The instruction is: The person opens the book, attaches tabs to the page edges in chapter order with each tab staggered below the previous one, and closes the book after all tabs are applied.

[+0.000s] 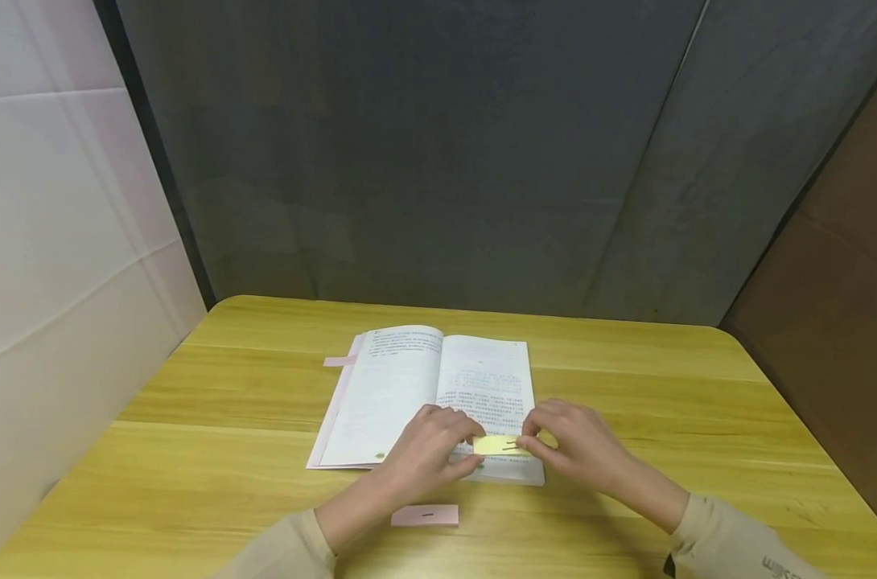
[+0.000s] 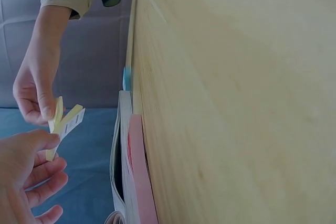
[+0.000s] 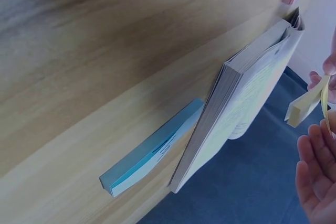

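Note:
My left hand point(image 1: 433, 447) pinches a yellow sticky-note pad point(image 1: 498, 445) by its left end, above the lower part of an open book's right page. At the pad's right end, the thumb and fingers of my right hand point(image 1: 572, 446) pinch it. The left wrist view shows the yellow pad point(image 2: 55, 135) with a strip lifted apart from the rest, dark marks on its face. In the right wrist view a thin yellow sheet point(image 3: 324, 109) stands away from the thicker stack. The open book point(image 1: 402, 402) lies beneath, printed text on both pages.
A pink sticky-note pad point(image 1: 444, 516) with a dark stroke lies below the book on the wooden table point(image 1: 228, 474). A pink tab point(image 1: 339, 362) sticks out from the book's left edge. A blue sticky-note pad point(image 3: 152, 150) lies beside the book in the right wrist view.

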The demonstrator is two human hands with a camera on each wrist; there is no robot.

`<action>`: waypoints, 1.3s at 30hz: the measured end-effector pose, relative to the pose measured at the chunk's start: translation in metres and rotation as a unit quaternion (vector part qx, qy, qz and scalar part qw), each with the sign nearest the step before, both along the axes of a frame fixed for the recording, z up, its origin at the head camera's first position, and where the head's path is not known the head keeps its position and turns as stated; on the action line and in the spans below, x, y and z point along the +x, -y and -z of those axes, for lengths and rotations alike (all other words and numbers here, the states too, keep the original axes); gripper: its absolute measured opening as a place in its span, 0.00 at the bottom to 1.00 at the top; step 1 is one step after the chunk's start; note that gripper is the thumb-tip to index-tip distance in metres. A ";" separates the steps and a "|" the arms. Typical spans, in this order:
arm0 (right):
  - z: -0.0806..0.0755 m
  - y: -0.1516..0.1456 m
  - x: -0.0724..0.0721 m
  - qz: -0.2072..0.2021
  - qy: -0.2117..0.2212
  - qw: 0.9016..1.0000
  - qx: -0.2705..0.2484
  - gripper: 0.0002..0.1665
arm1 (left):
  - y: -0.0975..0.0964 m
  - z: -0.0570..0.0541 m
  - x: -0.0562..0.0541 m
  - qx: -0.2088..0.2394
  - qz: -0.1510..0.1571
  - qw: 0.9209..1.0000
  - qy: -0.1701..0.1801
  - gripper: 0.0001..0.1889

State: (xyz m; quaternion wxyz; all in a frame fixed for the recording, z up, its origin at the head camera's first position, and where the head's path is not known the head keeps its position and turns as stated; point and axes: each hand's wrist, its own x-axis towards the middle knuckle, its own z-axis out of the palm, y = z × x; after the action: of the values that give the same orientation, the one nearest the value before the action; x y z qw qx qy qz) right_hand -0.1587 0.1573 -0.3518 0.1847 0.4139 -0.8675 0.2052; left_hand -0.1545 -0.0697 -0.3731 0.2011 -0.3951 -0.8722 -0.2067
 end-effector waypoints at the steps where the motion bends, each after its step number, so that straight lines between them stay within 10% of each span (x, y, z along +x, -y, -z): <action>1: 0.000 0.000 0.000 -0.002 -0.005 1.000 -0.001 0.07 | 0.000 0.000 0.000 -0.001 0.000 1.000 0.000 0.11; 12: 0.000 0.001 -0.003 -0.047 -0.113 0.992 -0.037 0.03 | -0.002 0.001 -0.001 0.000 -0.004 1.000 0.001 0.10; 22: -0.002 0.000 -0.003 -0.044 -0.116 0.991 -0.049 0.08 | -0.003 0.000 -0.001 0.000 -0.011 1.000 0.009 0.10; 39: -0.011 0.001 0.002 -0.007 0.081 0.997 -0.015 0.09 | -0.003 0.001 -0.002 0.003 -0.006 1.000 0.024 0.08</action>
State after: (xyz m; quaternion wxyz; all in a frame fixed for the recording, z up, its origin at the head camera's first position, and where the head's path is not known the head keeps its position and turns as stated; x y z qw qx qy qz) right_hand -0.1563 0.1560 -0.3409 0.1184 0.3991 -0.8736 0.2519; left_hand -0.1564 -0.0665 -0.3736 0.1822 -0.3841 -0.8787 -0.2172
